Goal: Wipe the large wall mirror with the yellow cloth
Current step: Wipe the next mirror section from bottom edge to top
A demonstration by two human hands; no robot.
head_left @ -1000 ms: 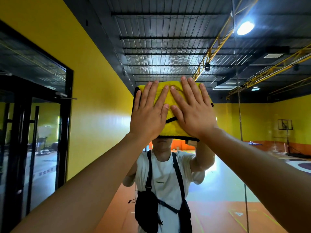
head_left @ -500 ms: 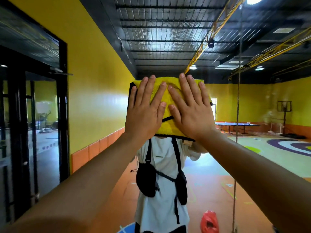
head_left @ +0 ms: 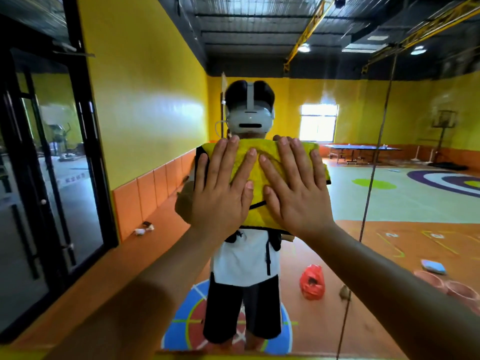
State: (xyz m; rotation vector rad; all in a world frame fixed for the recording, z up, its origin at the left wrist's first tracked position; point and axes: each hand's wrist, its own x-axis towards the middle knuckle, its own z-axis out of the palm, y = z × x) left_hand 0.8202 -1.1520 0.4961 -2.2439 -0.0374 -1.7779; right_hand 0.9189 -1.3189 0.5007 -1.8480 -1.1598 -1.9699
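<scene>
Wiping stroke in hand: left hand (head_left: pixel 220 188) and right hand (head_left: pixel 293 188), grips flat with fingers straight, press cloth (head_left: pixel 257 172) on mirror (head_left: pixel 337 198). Next move likely needs an even-pressure slide.

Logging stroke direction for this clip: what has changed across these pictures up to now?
The left hand and right hand slid the yellow cloth down the wall mirror, from over the reflected head to the reflected chest; the reflected headset now shows above it. Unchanged: both palms flat, side by side, pressing the cloth; nothing gripped or released.
</scene>
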